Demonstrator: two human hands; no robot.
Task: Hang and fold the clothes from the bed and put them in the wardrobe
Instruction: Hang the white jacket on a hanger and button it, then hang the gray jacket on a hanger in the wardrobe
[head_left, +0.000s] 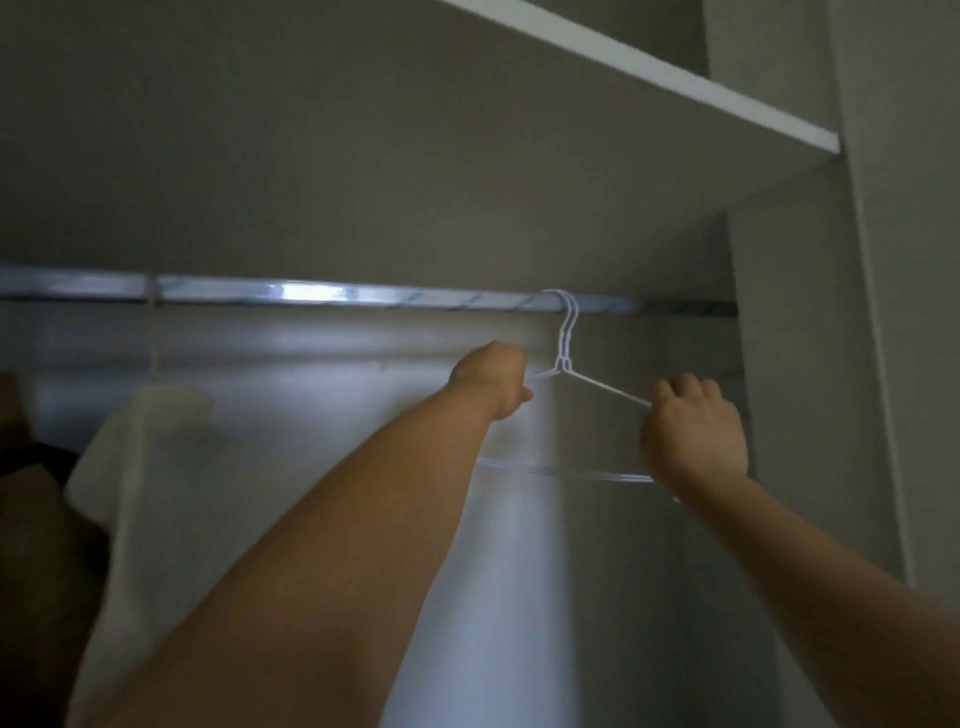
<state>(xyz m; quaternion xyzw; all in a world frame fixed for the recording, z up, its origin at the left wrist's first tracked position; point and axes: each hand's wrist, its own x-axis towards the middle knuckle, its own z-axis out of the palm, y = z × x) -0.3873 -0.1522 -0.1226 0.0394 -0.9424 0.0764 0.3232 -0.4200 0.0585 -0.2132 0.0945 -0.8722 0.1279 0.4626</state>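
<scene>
Inside the wardrobe (810, 364) — we reach up w/ both hands to two white wire hangers (564, 358) hooked on the metal rail (311, 292). Our left hand (488, 379) curls round the left shoulder wire, and our right hand (693, 431) grips the right one, fingers closed on wire both sides. A pale garment (140, 447) hangs at far left — well apart.

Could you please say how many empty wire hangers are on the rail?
2 wire hangers, side by side on the rail near its right end, left hand and right hand gripping their shoulders. The pale garment at left may hide another.
</scene>
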